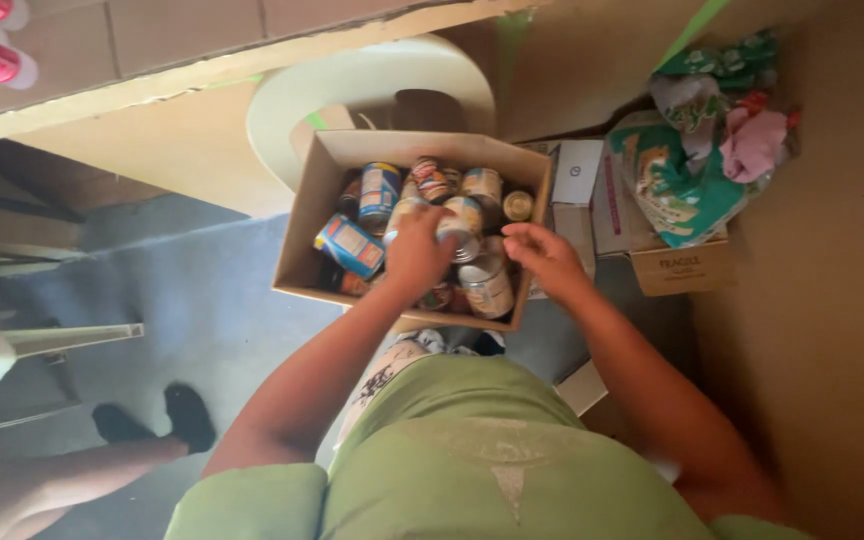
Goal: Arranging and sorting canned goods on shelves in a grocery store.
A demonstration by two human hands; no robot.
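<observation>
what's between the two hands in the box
In the head view, a can with a silver top sits between the left hand, which grips it, and the right hand, inside the cardboard box.

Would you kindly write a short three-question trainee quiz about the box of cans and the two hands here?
1. True or false: the cardboard box holds cans.
2. Which hand grips a can: A) left hand B) right hand?
3. Fill in: the box rests on a pale plastic ____.

Key: 1 true. 2 A; the right hand hovers open over the cans. 3 chair.
</observation>
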